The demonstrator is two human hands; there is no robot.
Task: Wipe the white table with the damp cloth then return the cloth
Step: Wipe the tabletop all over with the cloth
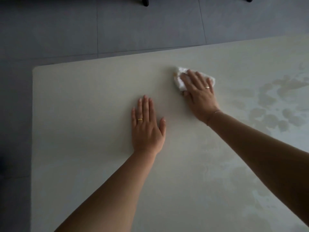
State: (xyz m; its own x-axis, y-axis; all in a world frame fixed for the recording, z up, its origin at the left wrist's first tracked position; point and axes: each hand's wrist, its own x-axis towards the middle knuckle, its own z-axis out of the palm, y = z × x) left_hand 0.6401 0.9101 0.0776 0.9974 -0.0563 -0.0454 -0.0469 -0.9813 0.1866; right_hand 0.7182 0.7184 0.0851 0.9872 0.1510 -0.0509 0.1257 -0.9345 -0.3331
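Two bare hands rest on the white table (83, 114), both palm down. The left hand (148, 126) lies flat near the middle of the tabletop, its fingers (145, 104) straight and close together, thumb slightly apart, gripping nothing; a gold ring (140, 119) sits on one finger. The right hand (199, 92) reaches farther across, toward the far edge, and presses down on the damp cloth (178, 81), a crumpled white bundle that shows past the fingertips and on both sides of the hand. Its fingers are spread flat over the cloth rather than curled around it, and this hand also wears a ring. To the right, the tabletop carries blotchy wet marks (270, 104). Beyond the far edge lies a grey tiled floor (117, 27), with dark furniture legs (145, 1) at the top.
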